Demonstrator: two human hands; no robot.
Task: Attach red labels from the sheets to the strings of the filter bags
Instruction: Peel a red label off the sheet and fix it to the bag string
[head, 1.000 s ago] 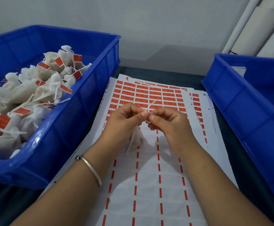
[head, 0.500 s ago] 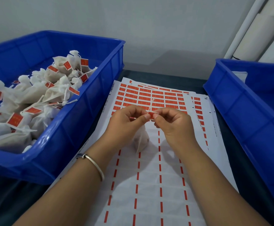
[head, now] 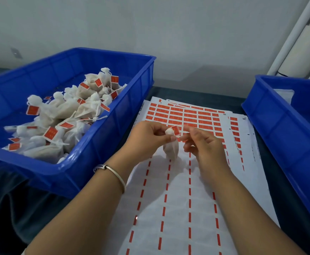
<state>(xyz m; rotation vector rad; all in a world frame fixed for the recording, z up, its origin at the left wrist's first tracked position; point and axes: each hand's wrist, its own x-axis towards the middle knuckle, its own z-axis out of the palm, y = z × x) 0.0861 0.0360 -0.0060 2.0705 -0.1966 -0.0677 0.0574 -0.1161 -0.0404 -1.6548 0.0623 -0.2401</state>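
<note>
A small white filter bag [head: 171,150] hangs just above the label sheets, with my left hand [head: 148,138] pinching it at its top. A red label [head: 176,130] sits folded at the bag's neck, between both hands. My right hand [head: 201,142] is beside it, fingertips pinched close to the label's lower edge. Under the hands lie the label sheets [head: 183,116]: red labels remain on the far rows, while the near part shows only thin red strips on white backing.
A blue crate [head: 102,148] on the left holds a heap of labelled filter bags [head: 73,115]. A second blue crate [head: 279,129] stands on the right, its contents mostly out of view. White rolls lean against the wall at the far right.
The label is now folded on the bag's string at the neck. Both hands and the bag sit slightly higher, and my right hand's fingers have loosened from the label.
</note>
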